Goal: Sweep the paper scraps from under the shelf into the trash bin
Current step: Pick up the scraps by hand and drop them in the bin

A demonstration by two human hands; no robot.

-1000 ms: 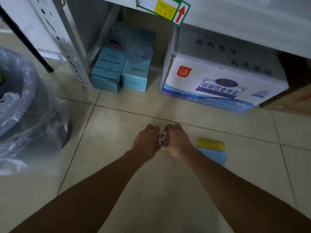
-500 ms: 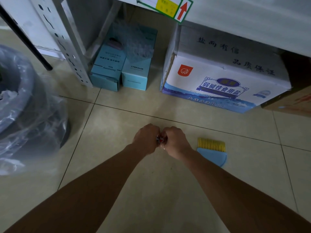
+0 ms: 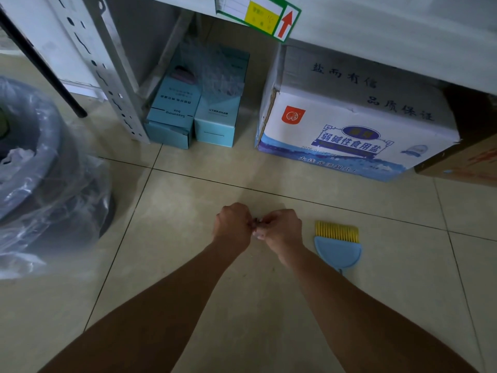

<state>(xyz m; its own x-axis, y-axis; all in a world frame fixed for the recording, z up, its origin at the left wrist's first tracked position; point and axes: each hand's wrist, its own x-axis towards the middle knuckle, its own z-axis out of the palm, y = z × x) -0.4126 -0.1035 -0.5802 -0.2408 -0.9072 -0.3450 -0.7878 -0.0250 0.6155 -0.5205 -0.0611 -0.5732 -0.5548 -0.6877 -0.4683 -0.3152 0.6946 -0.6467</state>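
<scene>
My left hand and my right hand are pressed together low over the floor tiles, both clenched on a small paper scrap of which only a sliver shows between the fingers. A small blue hand brush with yellow bristles lies on the floor just right of my right hand, untouched. The trash bin, dark and lined with a clear plastic bag, stands at the left edge. The shelf spans the top of the view.
Under the shelf stand two light-blue boxes, a large white and blue carton and a brown carton at the right. A perforated metal shelf post and a thin black leg stand at the left.
My hands have closed tighter around the scrap; its red-and-white face, plain a second ago, is now almost hidden. The brush has not moved.
</scene>
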